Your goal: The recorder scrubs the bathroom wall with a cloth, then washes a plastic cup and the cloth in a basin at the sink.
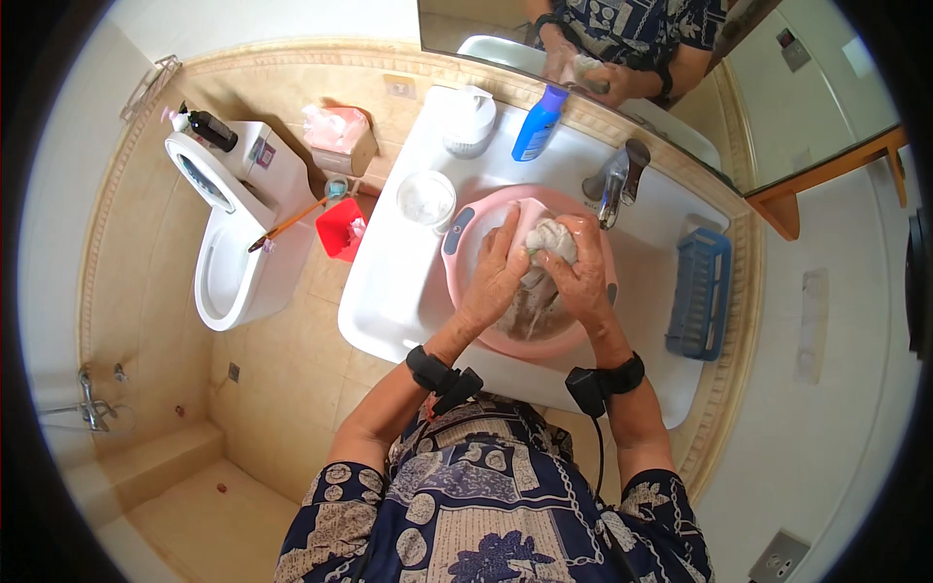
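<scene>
Over a pink basin, both my hands work at a wet whitish cloth bunched into a lump. My right hand is closed round the cloth's right side, fingers curled over the top. My left hand presses in from the other side, its thumb against the lump and its fingers along a smooth pink piece at the basin's far side. Whether that piece belongs to the basin I cannot tell. Below the hands, murky greyish water shows, with something dark in it.
The basin stands in a white sink under a chrome faucet. Around it are a blue bottle, a white lidded container, a clear round tub and a blue plastic basket. Leftward are a red bin and toilet.
</scene>
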Tool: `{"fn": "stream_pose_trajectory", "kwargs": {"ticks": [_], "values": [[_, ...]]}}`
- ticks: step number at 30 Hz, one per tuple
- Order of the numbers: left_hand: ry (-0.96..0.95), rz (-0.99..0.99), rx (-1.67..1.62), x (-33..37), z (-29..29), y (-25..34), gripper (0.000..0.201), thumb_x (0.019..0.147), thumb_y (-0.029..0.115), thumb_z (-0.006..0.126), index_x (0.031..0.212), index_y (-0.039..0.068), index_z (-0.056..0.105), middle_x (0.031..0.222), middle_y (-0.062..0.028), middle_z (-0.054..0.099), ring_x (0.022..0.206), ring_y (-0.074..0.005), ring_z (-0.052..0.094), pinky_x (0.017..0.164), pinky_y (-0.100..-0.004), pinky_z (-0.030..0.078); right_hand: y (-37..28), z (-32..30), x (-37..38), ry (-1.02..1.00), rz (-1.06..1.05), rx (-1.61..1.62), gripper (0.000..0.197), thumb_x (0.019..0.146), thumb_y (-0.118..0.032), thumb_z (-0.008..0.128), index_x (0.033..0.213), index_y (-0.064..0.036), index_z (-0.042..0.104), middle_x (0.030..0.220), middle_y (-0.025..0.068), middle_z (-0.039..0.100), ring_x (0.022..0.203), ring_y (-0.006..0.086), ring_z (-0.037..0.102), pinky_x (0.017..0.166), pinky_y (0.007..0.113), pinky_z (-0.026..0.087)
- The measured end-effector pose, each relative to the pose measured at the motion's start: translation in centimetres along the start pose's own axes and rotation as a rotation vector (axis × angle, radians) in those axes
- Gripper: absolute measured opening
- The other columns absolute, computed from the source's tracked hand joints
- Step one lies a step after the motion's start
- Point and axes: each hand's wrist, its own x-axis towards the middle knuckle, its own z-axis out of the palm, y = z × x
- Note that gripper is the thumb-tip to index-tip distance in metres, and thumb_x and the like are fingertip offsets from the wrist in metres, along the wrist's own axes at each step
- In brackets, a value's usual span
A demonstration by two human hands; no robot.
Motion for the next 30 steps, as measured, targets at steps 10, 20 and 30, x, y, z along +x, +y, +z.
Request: {"fn": "stream_pose_trajectory", "kwargs": {"ticks": [10, 20, 30], "values": [[-0.006, 0.171, 0.29, -0.4, -0.8, 1.3, 0.084, 0.074, 0.041, 0.067, 0.138, -0.001, 0.031, 0.128, -0.0298, 0.04, 0.121, -0.0434, 0.036, 0.103, -0.0494, 0.028, 1.5, 1.2, -1.0, 0.381, 0.393, 0.324, 0.024, 0.091, -0.018, 0.054, 0.106, 0.0, 0.054, 0.091, 0.0043, 0.057, 0.084, 0.0116, 0.053, 0.078, 0.027, 0.044], [-0.17, -0.149, -0.5, 0.1, -1.9, 1.2, 0.094, 0.07, 0.039, 0.078, 0.134, -0.008, 0.029, 0.131, -0.0228, 0.042, 0.122, -0.0291, 0.042, 0.104, -0.0391, 0.033, 4.9, 0.1, -0.5, 0.512, 0.531, 1.062, 0.024, 0.094, -0.024, 0.041, 0.099, -0.0059, 0.057, 0.086, -0.0004, 0.052, 0.082, 0.0102, 0.05, 0.075, 0.026, 0.041], [-0.127, -0.227, -0.64, 0.2, -2.6, 3.2, 0.081, 0.07, 0.016, 0.078, 0.133, 0.002, 0.029, 0.117, -0.0114, 0.05, 0.11, -0.0186, 0.051, 0.093, -0.0332, 0.043, 2.1, -2.2, -0.2, 0.209, 0.497, 0.896, 0.022, 0.089, -0.022, 0.045, 0.098, -0.0054, 0.056, 0.095, 0.0032, 0.057, 0.086, 0.0126, 0.052, 0.077, 0.027, 0.043]]}}
